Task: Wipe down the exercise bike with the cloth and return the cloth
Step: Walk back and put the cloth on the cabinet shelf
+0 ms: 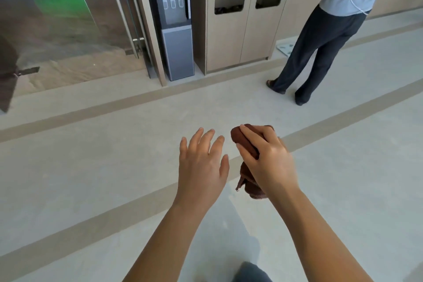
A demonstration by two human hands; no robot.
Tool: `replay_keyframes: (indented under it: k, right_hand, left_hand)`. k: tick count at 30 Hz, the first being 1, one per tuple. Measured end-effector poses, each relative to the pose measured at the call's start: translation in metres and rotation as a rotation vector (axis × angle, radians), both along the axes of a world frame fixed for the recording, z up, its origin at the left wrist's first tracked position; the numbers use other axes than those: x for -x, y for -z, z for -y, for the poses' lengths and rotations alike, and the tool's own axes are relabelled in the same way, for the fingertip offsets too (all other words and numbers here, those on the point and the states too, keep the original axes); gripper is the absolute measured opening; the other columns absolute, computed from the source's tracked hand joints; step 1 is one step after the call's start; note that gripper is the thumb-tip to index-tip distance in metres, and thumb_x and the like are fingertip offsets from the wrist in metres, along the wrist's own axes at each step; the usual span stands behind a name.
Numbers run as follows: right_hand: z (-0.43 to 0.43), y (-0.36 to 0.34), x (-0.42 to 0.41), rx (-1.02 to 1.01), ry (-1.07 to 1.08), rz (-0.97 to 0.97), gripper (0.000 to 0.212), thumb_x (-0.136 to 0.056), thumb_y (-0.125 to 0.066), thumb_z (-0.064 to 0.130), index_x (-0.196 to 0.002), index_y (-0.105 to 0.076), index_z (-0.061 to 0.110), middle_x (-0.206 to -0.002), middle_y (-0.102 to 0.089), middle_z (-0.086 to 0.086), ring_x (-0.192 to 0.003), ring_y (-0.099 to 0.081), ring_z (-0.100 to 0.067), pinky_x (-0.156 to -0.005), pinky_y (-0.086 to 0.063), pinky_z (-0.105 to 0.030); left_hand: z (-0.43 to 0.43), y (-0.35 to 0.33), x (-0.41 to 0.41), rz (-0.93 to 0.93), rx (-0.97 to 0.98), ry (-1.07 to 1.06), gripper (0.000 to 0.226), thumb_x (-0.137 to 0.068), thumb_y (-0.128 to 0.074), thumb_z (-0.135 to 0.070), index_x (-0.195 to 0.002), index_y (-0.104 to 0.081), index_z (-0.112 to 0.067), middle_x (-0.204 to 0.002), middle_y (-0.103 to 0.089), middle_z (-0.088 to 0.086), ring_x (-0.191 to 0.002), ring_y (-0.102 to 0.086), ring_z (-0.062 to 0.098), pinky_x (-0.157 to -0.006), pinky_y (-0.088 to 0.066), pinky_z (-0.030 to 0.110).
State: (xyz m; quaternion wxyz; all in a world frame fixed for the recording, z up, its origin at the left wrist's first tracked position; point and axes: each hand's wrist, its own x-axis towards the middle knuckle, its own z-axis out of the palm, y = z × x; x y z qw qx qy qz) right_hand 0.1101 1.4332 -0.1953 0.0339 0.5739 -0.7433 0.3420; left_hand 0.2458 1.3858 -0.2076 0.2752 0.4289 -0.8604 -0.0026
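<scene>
My right hand (pixel 266 159) grips a bunched brown cloth (pixel 246 142), held in the air over the pale floor; part of the cloth hangs below my palm. Just to its left, my left hand (pixel 201 162) is spread flat with fingers apart and nothing in it, a short gap from the cloth. No exercise bike is in view.
Ahead stands a wooden cabinet (pixel 242 32) with two dark slots and open shelves above. A grey water dispenser (pixel 175 20) is to its left, beside a glass door (pixel 68 20). A person (pixel 325 30) stands at the right by the cabinet. Brown stripes cross the floor (pixel 114 155).
</scene>
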Motion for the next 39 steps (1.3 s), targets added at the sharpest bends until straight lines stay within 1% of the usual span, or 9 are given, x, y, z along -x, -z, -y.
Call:
replay_keyframes:
  k: [3,7,11,19,22,26,30,34,39]
  right_hand:
    - [0.061,0.004,0.021,0.032,0.006,-0.023,0.033,-0.083,-0.060,0.029,-0.115,-0.065,0.024,-0.109,-0.062,-0.005,-0.079,-0.060,-0.037,-0.059,-0.047,-0.032]
    - [0.148,0.015,0.060,0.045,-0.038,-0.017,0.033,-0.082,-0.061,0.027,-0.114,-0.065,0.021,-0.105,-0.064,-0.007,-0.075,-0.061,-0.037,-0.060,-0.050,-0.034]
    - [0.235,0.015,0.117,0.073,-0.023,0.024,0.031,-0.085,-0.066,0.023,-0.115,-0.065,0.020,-0.109,-0.063,-0.007,-0.081,-0.061,-0.036,-0.064,-0.051,-0.035]
    - [0.393,-0.009,0.211,0.100,-0.014,0.019,0.032,-0.085,-0.065,0.020,-0.117,-0.064,0.017,-0.112,-0.061,-0.008,-0.085,-0.060,-0.036,-0.068,-0.052,-0.038]
    - [0.444,-0.010,0.225,0.094,-0.059,0.025,0.033,-0.085,-0.066,0.020,-0.117,-0.064,0.018,-0.111,-0.062,-0.007,-0.084,-0.060,-0.036,-0.067,-0.052,-0.037]
    - [0.523,-0.004,0.236,0.085,-0.074,0.007,0.033,-0.085,-0.066,0.021,-0.117,-0.064,0.019,-0.110,-0.062,-0.008,-0.083,-0.061,-0.035,-0.065,-0.053,-0.036]
    - [0.616,-0.006,0.241,0.104,-0.086,-0.012,0.034,-0.085,-0.058,0.028,-0.117,-0.064,0.018,-0.110,-0.062,-0.009,-0.081,-0.062,-0.036,-0.063,-0.055,-0.039]
    - [0.720,-0.028,0.241,0.133,-0.093,-0.034,0.034,-0.086,-0.059,0.028,-0.118,-0.063,0.018,-0.111,-0.062,-0.009,-0.083,-0.062,-0.036,-0.067,-0.055,-0.040]
    - [0.835,-0.054,0.244,0.193,-0.093,-0.048,0.035,-0.086,-0.061,0.028,-0.120,-0.062,0.019,-0.112,-0.061,-0.008,-0.086,-0.062,-0.035,-0.069,-0.055,-0.041]
  left_hand:
    - [0.059,0.005,0.019,0.022,0.014,-0.028,0.035,-0.080,-0.055,-0.026,-0.109,-0.065,-0.010,-0.117,-0.063,0.011,-0.114,-0.055,0.033,-0.093,-0.039,0.058]
    - [0.142,0.012,0.059,0.030,0.017,-0.036,0.036,-0.079,-0.054,-0.025,-0.108,-0.066,-0.009,-0.116,-0.063,0.012,-0.114,-0.055,0.034,-0.092,-0.039,0.059]
    - [0.228,0.012,0.112,0.072,-0.004,-0.022,0.035,-0.080,-0.053,-0.026,-0.109,-0.065,-0.011,-0.117,-0.063,0.011,-0.115,-0.054,0.033,-0.094,-0.038,0.057]
    - [0.381,-0.006,0.188,0.017,-0.002,-0.121,0.032,-0.082,-0.061,-0.026,-0.110,-0.066,-0.010,-0.118,-0.063,0.013,-0.113,-0.056,0.036,-0.095,-0.033,0.059]
    - [0.434,-0.005,0.204,-0.006,0.006,-0.118,0.034,-0.082,-0.053,-0.028,-0.107,-0.067,-0.010,-0.115,-0.064,0.014,-0.110,-0.058,0.036,-0.092,-0.036,0.060]
    - [0.516,0.002,0.221,-0.005,0.016,-0.138,0.038,-0.076,-0.054,-0.032,-0.105,-0.068,-0.012,-0.113,-0.065,0.012,-0.107,-0.060,0.035,-0.092,-0.034,0.057]
    - [0.610,0.002,0.230,-0.035,0.017,-0.130,0.038,-0.077,-0.054,-0.032,-0.106,-0.067,-0.011,-0.113,-0.065,0.012,-0.108,-0.059,0.034,-0.092,-0.036,0.057]
    - [0.710,-0.021,0.230,-0.090,0.050,-0.096,0.036,-0.076,-0.055,-0.025,-0.105,-0.067,-0.007,-0.111,-0.065,0.015,-0.107,-0.059,0.037,-0.088,-0.040,0.063]
    - [0.827,-0.049,0.234,-0.106,0.138,-0.060,0.036,-0.078,-0.057,-0.021,-0.110,-0.064,-0.004,-0.115,-0.062,0.017,-0.112,-0.055,0.038,-0.092,-0.039,0.062]
